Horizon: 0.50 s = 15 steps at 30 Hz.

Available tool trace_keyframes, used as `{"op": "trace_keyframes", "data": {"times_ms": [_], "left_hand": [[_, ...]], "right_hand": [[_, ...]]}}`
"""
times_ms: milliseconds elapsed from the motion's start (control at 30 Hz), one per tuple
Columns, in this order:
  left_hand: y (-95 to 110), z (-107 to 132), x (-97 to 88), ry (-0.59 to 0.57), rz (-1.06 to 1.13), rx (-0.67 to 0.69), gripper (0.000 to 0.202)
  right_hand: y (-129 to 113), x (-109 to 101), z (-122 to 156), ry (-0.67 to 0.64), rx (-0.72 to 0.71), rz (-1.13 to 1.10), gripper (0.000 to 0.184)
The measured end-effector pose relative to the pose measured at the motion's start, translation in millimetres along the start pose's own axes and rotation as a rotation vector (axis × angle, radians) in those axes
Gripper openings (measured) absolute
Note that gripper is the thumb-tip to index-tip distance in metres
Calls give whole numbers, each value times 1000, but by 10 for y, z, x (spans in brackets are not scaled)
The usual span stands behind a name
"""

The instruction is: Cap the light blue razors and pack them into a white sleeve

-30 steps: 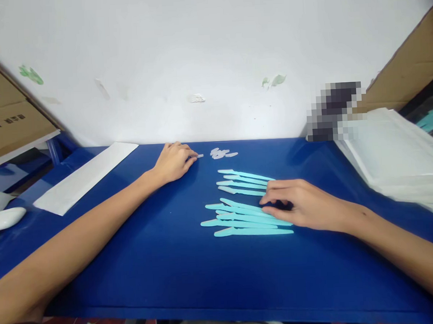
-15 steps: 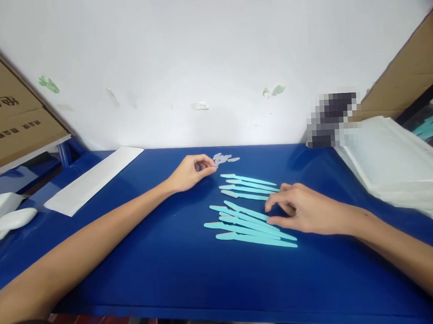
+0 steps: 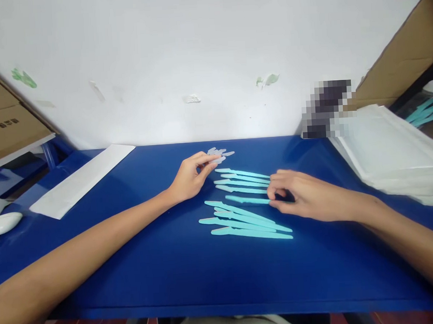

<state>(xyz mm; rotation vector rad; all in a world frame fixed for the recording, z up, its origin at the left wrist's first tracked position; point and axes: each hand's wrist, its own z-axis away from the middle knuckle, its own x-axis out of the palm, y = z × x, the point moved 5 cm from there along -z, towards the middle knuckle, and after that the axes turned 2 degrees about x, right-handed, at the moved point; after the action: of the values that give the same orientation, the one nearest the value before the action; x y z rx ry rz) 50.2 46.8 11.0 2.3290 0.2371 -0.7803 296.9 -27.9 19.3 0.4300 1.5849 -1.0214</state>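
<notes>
While the right hand (image 3: 296, 192) is pinching one turquoise stick (image 3: 252, 200) by its handle between closed thumb and fingertips, that stick is running nearly crosswise, its notched end pointing leftward, away from those fingers. Left of the stick and a little beyond it, the left hand (image 3: 189, 179) is reaching nearer the notched end, thumb and forefinger apparently closing on a translucent piece (image 3: 220, 160). A small pile (image 3: 216, 152) of similar pieces is lying farther beyond the stick. The far row (image 3: 241, 183) is lying just past it, the overlapping near group (image 3: 241, 224) on its closer side. Whether the stick is touching the blue table (image 3: 135, 272), I cannot tell.
</notes>
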Motion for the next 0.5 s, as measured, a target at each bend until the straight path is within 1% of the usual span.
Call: {"op": "trace_keyframes", "data": {"times_ms": [100, 167, 233, 333, 433, 500], "left_hand": [[34, 9, 16, -11, 15, 8, 27], [72, 23, 37, -38, 10, 36, 28], [99, 35, 54, -65, -10, 61, 29], [98, 36, 58, -74, -26, 73, 28], [66, 22, 44, -54, 0, 54, 26], [39, 13, 44, -58, 29, 19, 26]], "right_hand": [[-26, -110, -9, 225, -60, 24, 20], [-25, -146, -12, 317, -66, 25, 19], [-6, -148, -13, 362, -47, 28, 18], [42, -121, 0, 399, -5, -2, 14], [88, -94, 14, 422, 7, 0, 14], [100, -92, 19, 443, -25, 50, 16]]}}
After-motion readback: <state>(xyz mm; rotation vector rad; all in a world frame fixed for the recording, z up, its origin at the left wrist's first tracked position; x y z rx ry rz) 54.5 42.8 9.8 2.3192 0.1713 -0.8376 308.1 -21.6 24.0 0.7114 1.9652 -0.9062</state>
